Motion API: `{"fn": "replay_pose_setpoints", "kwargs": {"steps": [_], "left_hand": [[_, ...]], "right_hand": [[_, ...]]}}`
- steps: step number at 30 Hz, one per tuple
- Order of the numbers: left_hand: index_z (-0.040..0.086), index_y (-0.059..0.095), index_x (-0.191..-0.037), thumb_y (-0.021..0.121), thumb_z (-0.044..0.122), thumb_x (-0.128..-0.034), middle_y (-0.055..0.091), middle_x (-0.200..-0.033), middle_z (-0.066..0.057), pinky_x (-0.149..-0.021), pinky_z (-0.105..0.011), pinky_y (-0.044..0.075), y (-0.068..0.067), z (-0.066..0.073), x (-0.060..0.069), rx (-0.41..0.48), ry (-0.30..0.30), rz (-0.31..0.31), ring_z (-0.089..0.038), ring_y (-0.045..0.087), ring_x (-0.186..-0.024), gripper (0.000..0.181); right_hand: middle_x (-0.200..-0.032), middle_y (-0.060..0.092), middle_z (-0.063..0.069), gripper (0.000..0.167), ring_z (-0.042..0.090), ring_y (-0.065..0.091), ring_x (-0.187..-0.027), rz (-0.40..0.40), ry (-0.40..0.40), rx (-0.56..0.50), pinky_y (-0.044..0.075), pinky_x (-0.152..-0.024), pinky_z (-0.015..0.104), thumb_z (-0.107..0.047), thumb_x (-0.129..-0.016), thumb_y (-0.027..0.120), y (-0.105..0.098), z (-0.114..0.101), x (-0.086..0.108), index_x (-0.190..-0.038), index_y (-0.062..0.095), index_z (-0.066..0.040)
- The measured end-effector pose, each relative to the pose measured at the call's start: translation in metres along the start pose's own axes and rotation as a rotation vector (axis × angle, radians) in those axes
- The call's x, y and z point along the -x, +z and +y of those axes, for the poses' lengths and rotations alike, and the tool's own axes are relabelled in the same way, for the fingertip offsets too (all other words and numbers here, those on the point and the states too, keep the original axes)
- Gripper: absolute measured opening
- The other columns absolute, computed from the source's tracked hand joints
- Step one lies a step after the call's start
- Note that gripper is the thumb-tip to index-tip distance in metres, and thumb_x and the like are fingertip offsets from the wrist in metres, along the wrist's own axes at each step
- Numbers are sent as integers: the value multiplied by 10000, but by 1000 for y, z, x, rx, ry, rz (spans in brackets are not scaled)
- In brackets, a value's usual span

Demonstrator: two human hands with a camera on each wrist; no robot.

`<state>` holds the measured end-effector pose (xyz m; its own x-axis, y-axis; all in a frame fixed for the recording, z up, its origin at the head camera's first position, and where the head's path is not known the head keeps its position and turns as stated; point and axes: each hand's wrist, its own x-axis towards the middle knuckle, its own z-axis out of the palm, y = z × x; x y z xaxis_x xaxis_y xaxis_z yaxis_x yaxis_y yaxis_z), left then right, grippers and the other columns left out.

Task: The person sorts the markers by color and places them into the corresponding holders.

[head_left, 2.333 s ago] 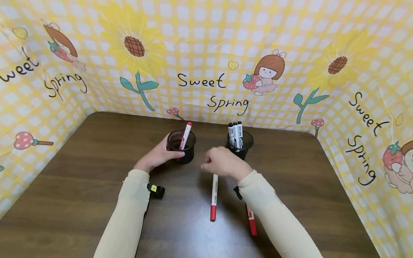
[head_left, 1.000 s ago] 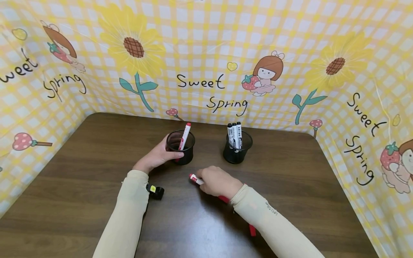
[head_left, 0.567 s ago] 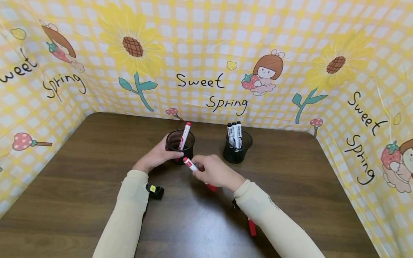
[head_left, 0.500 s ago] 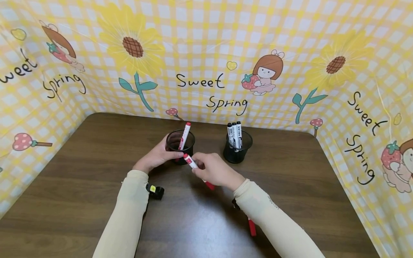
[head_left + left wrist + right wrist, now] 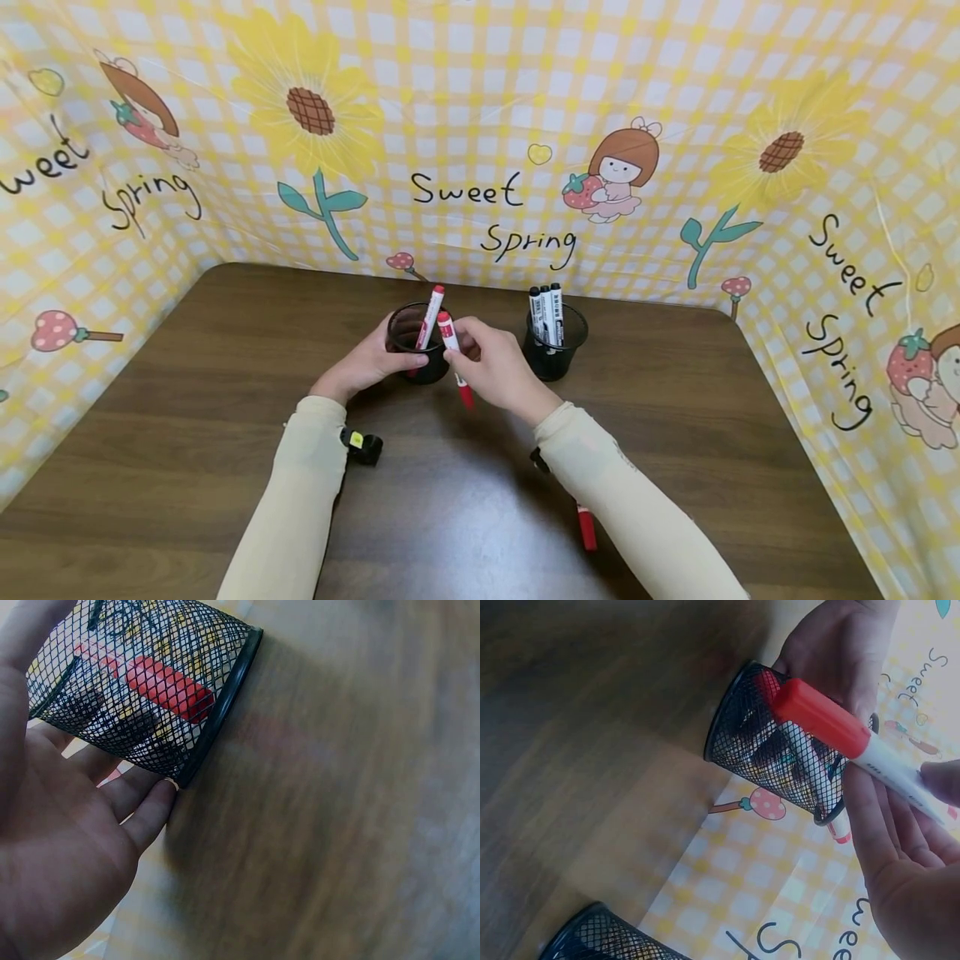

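In the head view my left hand (image 5: pixel 367 362) grips the left black mesh cup (image 5: pixel 435 367), fingers behind and thumb in front. One white marker with red ends (image 5: pixel 430 318) leans inside that cup. My right hand (image 5: pixel 498 367) pinches another such marker (image 5: pixel 449 332) between thumb and fingers, close to the cup's right side, red cap downward. The right wrist view shows this held marker (image 5: pixel 885 769) in front of the mesh cup (image 5: pixel 795 761). Seen from the left wrist, a red cap (image 5: pixel 169 688) shows through the mesh beside my left hand (image 5: pixel 71 847).
A second mesh cup (image 5: pixel 551 358) stands at the right, holding several black-capped markers (image 5: pixel 553 317). Another red-capped marker (image 5: pixel 587 529) lies on the wooden table (image 5: pixel 187 433), partly under my right forearm. Patterned cloth (image 5: pixel 480 100) surrounds the table's back and sides.
My right hand has picked up a marker from the table, moved it up and left toward the left cup, and tilted it more upright. My left hand has stayed on the cup.
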<state>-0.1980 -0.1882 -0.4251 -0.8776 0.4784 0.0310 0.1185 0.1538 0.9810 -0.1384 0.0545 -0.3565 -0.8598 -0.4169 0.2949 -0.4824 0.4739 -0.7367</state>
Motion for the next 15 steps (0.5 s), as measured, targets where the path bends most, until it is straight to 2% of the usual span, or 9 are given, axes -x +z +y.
{"fn": "replay_pose_setpoints", "kwargs": {"steps": [5,15], "left_hand": [[112,280,-1539,775,153,-909,408,-1498,-125,-1055,-400,388,0,0,0,-4,-12,-1,-287,438,-1333,802],[105,281,-1540,779,163,-907,409,-1498,-127,-1057,-413,386,1,0,0,-1,-28,10,-284,439,-1334,808]], "right_hand": [[-913,669,-20,242,100,624,-774,23,-10,-25,531,-719,263,-111,-960,712,0,2,-7,-1183,620,-95],[-903,656,-5,227,116,625,-797,124,-71,-84,538,-753,266,-85,-950,716,0,2,-19,-1162,636,-83]]}}
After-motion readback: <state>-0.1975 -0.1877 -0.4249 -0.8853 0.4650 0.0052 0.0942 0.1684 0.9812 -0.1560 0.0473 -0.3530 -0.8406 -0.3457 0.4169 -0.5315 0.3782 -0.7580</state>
